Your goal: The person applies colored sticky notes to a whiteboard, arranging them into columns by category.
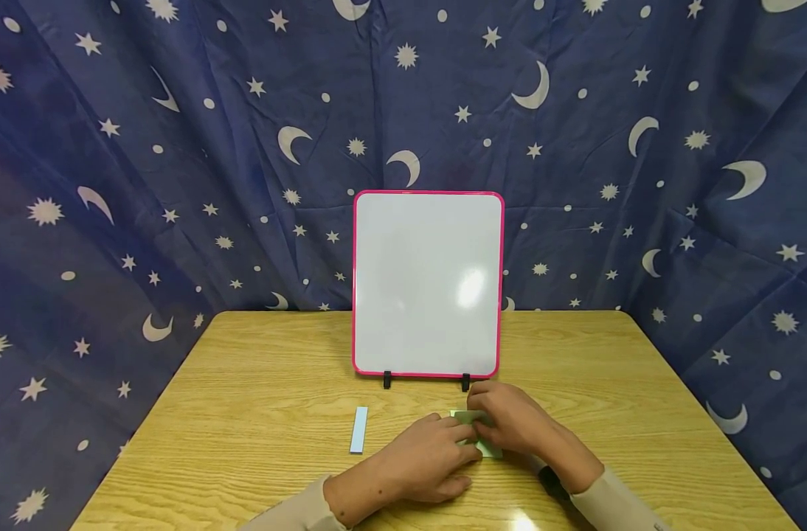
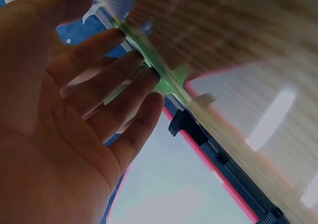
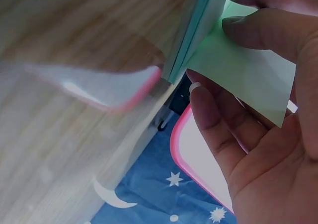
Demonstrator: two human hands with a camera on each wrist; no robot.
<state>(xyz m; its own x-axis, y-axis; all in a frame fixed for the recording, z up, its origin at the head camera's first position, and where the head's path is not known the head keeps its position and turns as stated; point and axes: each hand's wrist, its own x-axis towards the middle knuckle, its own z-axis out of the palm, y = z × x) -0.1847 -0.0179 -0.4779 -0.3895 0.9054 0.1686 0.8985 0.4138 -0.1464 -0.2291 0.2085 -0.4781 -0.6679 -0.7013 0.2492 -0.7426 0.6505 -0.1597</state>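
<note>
A pad of light green sticky notes lies on the table in front of the whiteboard. My right hand pinches the top green sheet, thumb on its face and fingers behind, and the sheet is bent up from the pad. In the right wrist view the pad's layered edge shows beside the lifted sheet. From the left, my left hand reaches to the pad with fingers extended. Its fingertips rest at the pad's edge in the left wrist view, the thumb held apart.
A pink-framed whiteboard stands upright behind the hands on black feet. One light blue paper strip lies on the wooden table, left of the pad. A dark blue curtain with moons and stars hangs behind and at both sides.
</note>
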